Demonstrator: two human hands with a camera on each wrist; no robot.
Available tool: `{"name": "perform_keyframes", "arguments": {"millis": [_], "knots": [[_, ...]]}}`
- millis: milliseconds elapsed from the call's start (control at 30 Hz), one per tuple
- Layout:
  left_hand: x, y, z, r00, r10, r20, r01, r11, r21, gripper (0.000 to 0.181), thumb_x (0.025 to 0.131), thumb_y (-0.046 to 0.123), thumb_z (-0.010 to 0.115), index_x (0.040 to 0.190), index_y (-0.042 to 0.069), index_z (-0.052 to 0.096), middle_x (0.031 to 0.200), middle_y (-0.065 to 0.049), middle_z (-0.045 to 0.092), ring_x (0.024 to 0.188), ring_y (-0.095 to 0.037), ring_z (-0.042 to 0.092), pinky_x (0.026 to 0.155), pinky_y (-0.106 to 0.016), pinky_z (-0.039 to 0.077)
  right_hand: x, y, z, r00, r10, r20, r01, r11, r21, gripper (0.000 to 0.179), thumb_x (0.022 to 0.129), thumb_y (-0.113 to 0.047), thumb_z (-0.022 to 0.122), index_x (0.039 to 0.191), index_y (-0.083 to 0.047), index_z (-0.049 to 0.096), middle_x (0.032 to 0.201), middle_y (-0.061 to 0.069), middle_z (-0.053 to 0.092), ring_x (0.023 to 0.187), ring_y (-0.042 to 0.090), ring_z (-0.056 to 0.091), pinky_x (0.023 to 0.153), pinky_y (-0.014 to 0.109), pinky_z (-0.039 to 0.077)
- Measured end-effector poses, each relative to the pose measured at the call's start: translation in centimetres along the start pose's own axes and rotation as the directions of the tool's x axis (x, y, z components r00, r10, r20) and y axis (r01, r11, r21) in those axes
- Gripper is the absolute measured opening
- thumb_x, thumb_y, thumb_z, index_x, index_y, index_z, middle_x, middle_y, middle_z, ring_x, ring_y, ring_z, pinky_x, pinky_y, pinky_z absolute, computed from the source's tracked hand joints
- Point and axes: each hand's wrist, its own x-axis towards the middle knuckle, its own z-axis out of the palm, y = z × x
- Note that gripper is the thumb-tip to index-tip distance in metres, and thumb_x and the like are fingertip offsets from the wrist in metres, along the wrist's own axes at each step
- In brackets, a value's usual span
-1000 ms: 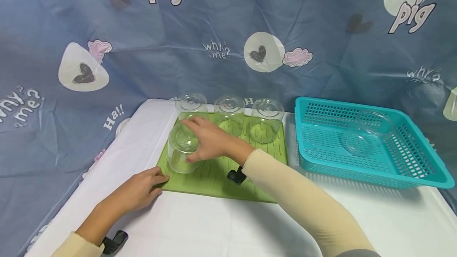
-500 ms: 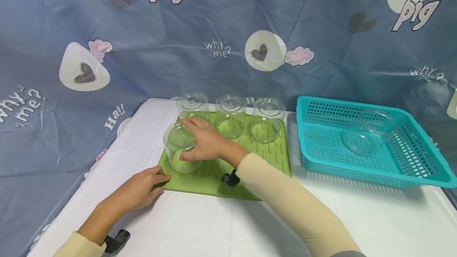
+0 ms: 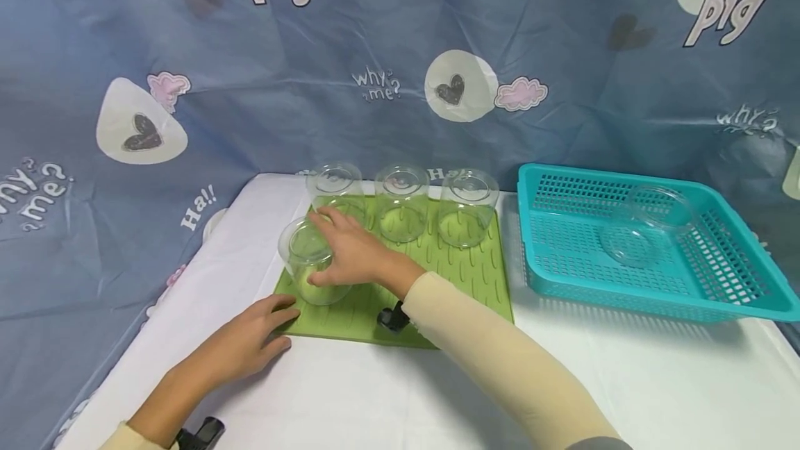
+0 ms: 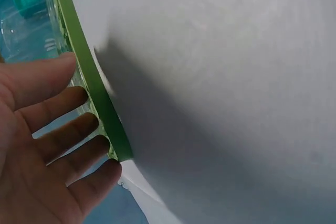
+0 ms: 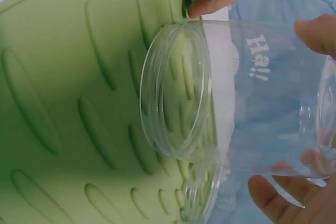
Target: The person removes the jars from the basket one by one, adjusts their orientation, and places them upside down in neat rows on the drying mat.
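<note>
A clear plastic jar [image 3: 306, 266], mouth down, stands slightly tilted at the front left of the green ridged mat [image 3: 437, 283]. My right hand [image 3: 353, 248] holds it near its upturned base, thumb on the near side and fingers on the far side. In the right wrist view the jar's threaded rim [image 5: 176, 93] meets the mat. My left hand [image 3: 250, 339] lies at the mat's front left corner, fingers loosely extended, fingertips at the green edge [image 4: 100, 93] in the left wrist view. Behind, three similar jars stand inverted in a row, the rightmost jar [image 3: 467, 207] among them.
A turquoise perforated basket [image 3: 625, 304] stands on the right, with clear jars [image 3: 628, 245] lying inside. White cloth [image 3: 350, 401] covers the table. A blue printed curtain [image 3: 400, 33] hangs directly behind it.
The top of the held jar has leaned left, with my right hand moving slightly left along with it. My left hand has barely shifted, its fingers a little more spread.
</note>
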Motion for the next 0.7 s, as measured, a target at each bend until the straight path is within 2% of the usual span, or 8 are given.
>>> {"name": "perform_keyframes", "arguments": {"millis": [167, 300, 400, 533, 600, 700], "knots": [[0.0, 0.0, -0.5, 1.000, -0.014, -0.001, 0.014, 1.000, 0.008, 0.040, 0.087, 0.018, 0.074, 0.123, 0.002, 0.067, 0.134, -0.016, 0.061, 0.123, -0.037, 0.060, 0.099, -0.052, 0.053, -0.1, -0.4, -0.7, 1.000, -0.008, 0.005, 0.008, 0.999, -0.039, 0.107, 0.080, -0.049, 0.077, 0.161, -0.021, 0.013, 0.166, 0.011, 0.015, 0.147, 0.034, 0.034, 0.115, 0.049, 0.043], [0.1, 0.0, -0.7, 1.000, -0.023, 0.008, 0.023, 1.000, 0.007, 0.038, 0.088, 0.019, 0.074, 0.121, 0.003, 0.068, 0.135, -0.015, 0.061, 0.123, -0.036, 0.061, 0.100, -0.051, 0.053, -0.4, -0.7, -1.4, 1.000, -0.021, 0.012, 0.022, 0.997, -0.070, 0.108, 0.080, -0.050, 0.078, 0.161, -0.020, 0.012, 0.167, 0.013, 0.011, 0.149, 0.038, 0.030, 0.120, 0.056, 0.034], [0.0, 0.0, -0.8, 1.000, -0.029, 0.008, 0.029, 0.999, 0.015, 0.039, 0.088, 0.020, 0.074, 0.122, 0.003, 0.068, 0.135, -0.015, 0.061, 0.123, -0.036, 0.061, 0.099, -0.051, 0.053, -1.2, -0.9, -2.0, 0.999, -0.050, -0.003, 0.049, 0.993, -0.105, 0.103, 0.083, -0.049, 0.076, 0.160, -0.020, 0.014, 0.168, 0.012, 0.011, 0.151, 0.037, 0.026, 0.120, 0.060, 0.031], [-0.1, 0.1, -0.7, 0.999, -0.039, -0.001, 0.039, 0.999, 0.030, 0.039, 0.087, 0.019, 0.075, 0.122, 0.003, 0.068, 0.134, -0.015, 0.061, 0.122, -0.036, 0.061, 0.097, -0.051, 0.054, -3.9, -0.8, -2.9, 0.987, -0.157, -0.022, 0.152, 0.975, -0.160, 0.099, 0.085, -0.047, 0.074, 0.160, -0.019, 0.016, 0.166, 0.013, 0.016, 0.152, 0.036, 0.024, 0.119, 0.060, 0.033], [-0.2, 0.2, -0.5, 0.999, -0.038, 0.003, 0.038, 0.999, 0.038, 0.040, 0.087, 0.019, 0.074, 0.123, 0.003, 0.068, 0.134, -0.015, 0.061, 0.123, -0.036, 0.061, 0.097, -0.051, 0.054, -5.9, -0.3, -3.6, 0.978, -0.205, -0.026, 0.198, 0.967, -0.162, 0.097, 0.086, -0.046, 0.074, 0.160, -0.019, 0.017, 0.166, 0.013, 0.016, 0.152, 0.035, 0.023, 0.120, 0.059, 0.032], [-0.4, 0.4, -0.3, 0.999, -0.041, 0.005, 0.040, 0.998, 0.053, 0.041, 0.087, 0.020, 0.074, 0.123, 0.003, 0.067, 0.133, -0.014, 0.062, 0.123, -0.034, 0.061, 0.098, -0.050, 0.054, -9.2, 0.8, -4.7, 0.972, -0.231, -0.042, 0.223, 0.963, -0.149, 0.094, 0.086, -0.045, 0.074, 0.159, -0.020, 0.020, 0.166, 0.012, 0.018, 0.152, 0.033, 0.024, 0.120, 0.059, 0.030]]}}
